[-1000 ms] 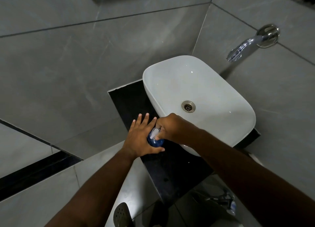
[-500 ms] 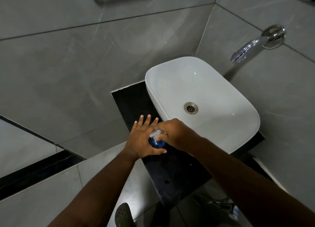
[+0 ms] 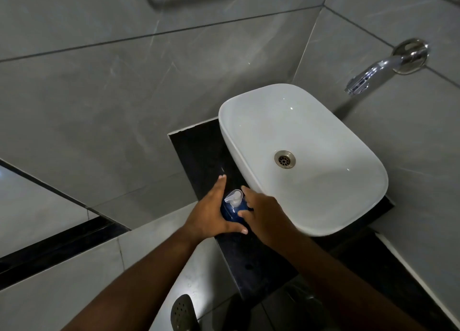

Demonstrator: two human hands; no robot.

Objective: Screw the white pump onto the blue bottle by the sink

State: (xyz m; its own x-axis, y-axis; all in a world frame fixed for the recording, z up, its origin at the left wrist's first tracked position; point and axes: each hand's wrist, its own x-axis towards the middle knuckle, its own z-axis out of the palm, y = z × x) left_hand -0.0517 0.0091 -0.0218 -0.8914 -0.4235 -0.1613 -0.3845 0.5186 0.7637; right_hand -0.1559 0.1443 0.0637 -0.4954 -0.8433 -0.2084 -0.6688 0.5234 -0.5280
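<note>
White plastic pump [image 3: 234, 198] sits on top of the small round blue bottle [image 3: 232, 212], which stands on the dark stone counter [image 3: 196, 151] just beside the white oval ceramic basin [image 3: 311, 121]. Left hand [image 3: 211, 213] cups the bottle's left side, fingers extended and thumb reaching across its front; right hand [image 3: 261, 216] lies against the right side with fingers loosely spread, not pinching the pump. Whether the collar is fully tightened cannot be told. To finish well, I judge the left hand should steady the bottle upright while the right grips the collar, not the nozzle, turning until snug.
</note>
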